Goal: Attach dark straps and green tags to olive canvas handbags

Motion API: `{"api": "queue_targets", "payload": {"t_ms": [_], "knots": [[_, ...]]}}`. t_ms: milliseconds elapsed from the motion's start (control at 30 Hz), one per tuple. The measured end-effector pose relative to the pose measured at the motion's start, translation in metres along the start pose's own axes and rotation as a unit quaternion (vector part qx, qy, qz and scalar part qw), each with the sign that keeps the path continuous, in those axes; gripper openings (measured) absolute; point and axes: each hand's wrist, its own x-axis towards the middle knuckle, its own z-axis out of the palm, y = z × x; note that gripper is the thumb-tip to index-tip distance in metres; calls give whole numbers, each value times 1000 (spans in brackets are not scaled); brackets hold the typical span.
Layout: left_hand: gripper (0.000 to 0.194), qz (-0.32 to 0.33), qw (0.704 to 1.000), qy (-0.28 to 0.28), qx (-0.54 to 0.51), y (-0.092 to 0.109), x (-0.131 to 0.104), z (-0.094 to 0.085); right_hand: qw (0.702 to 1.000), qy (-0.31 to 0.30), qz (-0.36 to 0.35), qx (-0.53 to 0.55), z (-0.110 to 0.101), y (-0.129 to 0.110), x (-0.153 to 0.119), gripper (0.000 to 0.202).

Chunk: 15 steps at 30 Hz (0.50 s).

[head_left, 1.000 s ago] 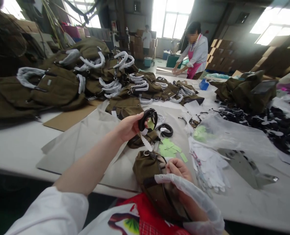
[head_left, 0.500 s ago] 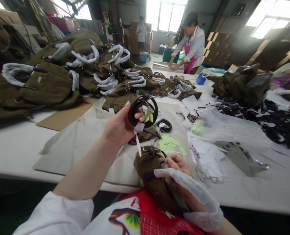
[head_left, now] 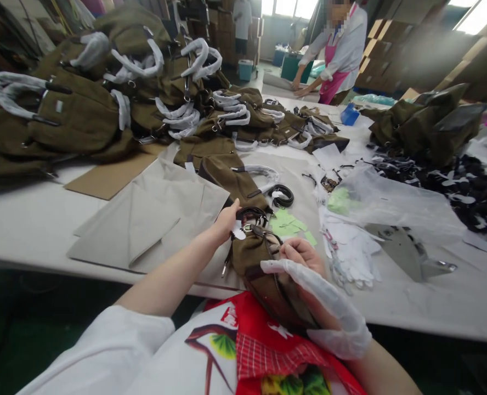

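My left hand (head_left: pixel 226 220) is closed round a coiled black strap (head_left: pixel 252 212), from which a white tag hangs. It is close to the far end of an olive-brown handbag (head_left: pixel 249 253) that lies tilted at the table edge against my red apron. The bag's zip opening faces up. My right hand (head_left: pixel 303 255) pinches the rim of that opening, its fingertips partly hidden. A white-wrapped handle (head_left: pixel 329 299) loops over my right wrist. Just beyond the hands lies another olive bag (head_left: pixel 227 174).
Olive bags (head_left: pixel 83 118) with wrapped handles are piled at the left and back. Green cards (head_left: pixel 287 224), a second coiled strap (head_left: pixel 282 196), white tags (head_left: pixel 352 249) and a clear plastic sheet (head_left: pixel 412 203) lie to the right. A co-worker (head_left: pixel 334 60) stands at the far table end.
My left hand has lowered the coiled strap from above the table down to the bag's far end. My right hand keeps its grip on the opening. The view has tilted down.
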Motion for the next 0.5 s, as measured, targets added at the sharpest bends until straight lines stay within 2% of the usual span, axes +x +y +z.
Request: {"api": "queue_targets", "payload": {"t_ms": [100,200,300,400,500], "knots": [[45,77,992,88,45,-14,-5,-9,1000,10,-2,0,-1,-3,0,21],[39,114,982,125,90,-26,-25,-29,1000,28,-2,3,3,-8,0,23],[38,92,982,107,129,-41,-55,-45,999,43,22,7,10,-13,0,25],[44,58,984,64,154,-55,-83,-53,998,25,50,8,14,-14,1,26],[40,69,977,75,190,-57,-99,-55,999,8,53,5,13,-9,4,27]]}}
